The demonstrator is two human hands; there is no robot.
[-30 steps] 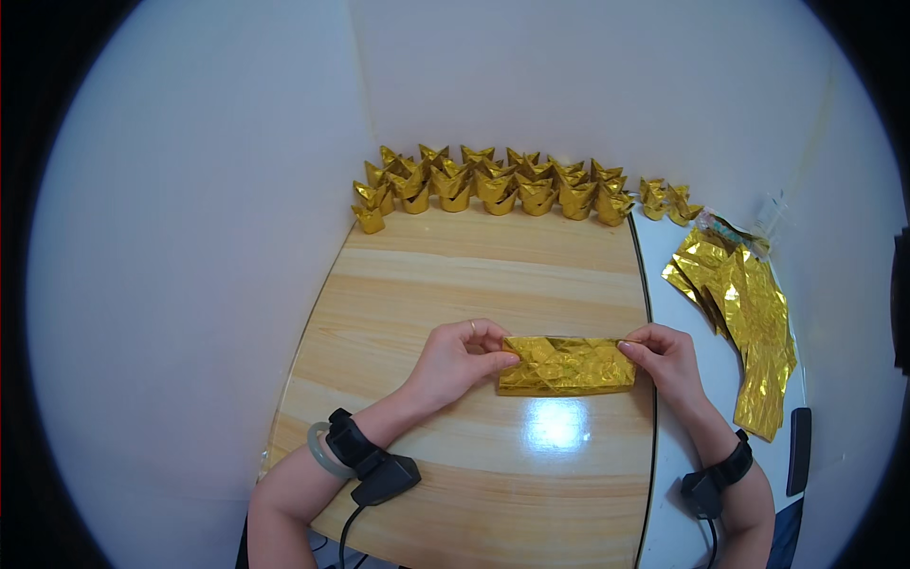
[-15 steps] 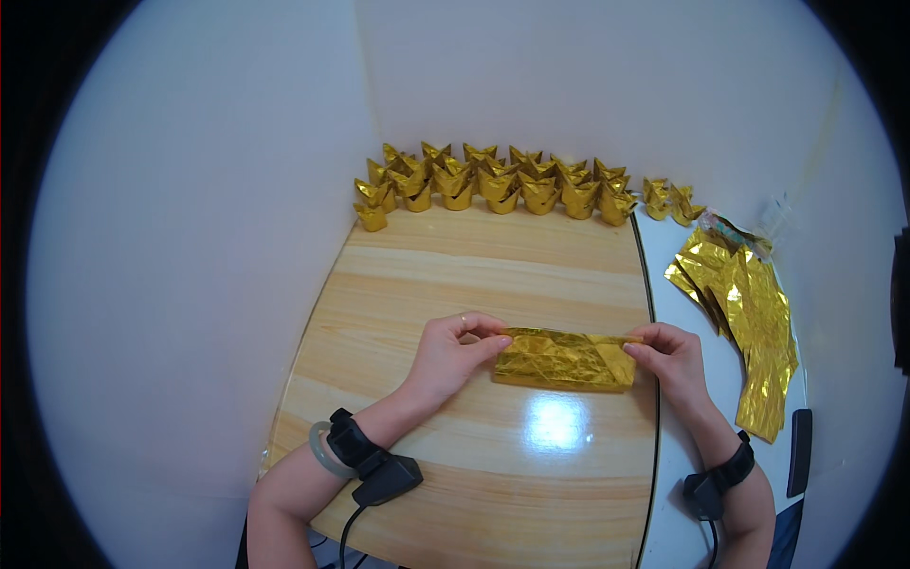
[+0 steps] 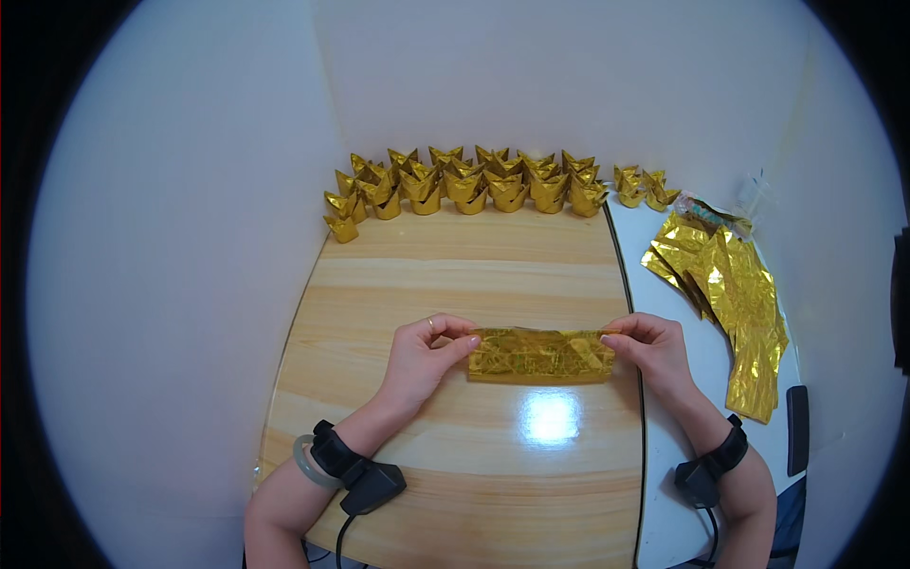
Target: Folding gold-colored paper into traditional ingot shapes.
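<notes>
A strip of creased gold foil paper (image 3: 540,357) stretches between my two hands above the wooden table. My left hand (image 3: 427,353) pinches its upper left corner between thumb and fingers. At the upper right corner, my right hand (image 3: 651,349) holds it in the same kind of pinch. The strip is wider than tall, with its broad face turned toward me. Whether it touches the tabletop at its lower edge I cannot tell.
Rows of folded gold paper ingots (image 3: 469,192) line the table's (image 3: 455,275) far edge. More ingots (image 3: 656,188) stand on the white surface at right. There, loose gold foil sheets (image 3: 744,294) lie overlapping, near a dark oblong object (image 3: 798,431). Walls (image 3: 531,76) enclose the back and sides.
The whole scene has shifted slightly left in view. Both hands keep their pinch on the foil strip, whose face now looks flatter and shows different creases.
</notes>
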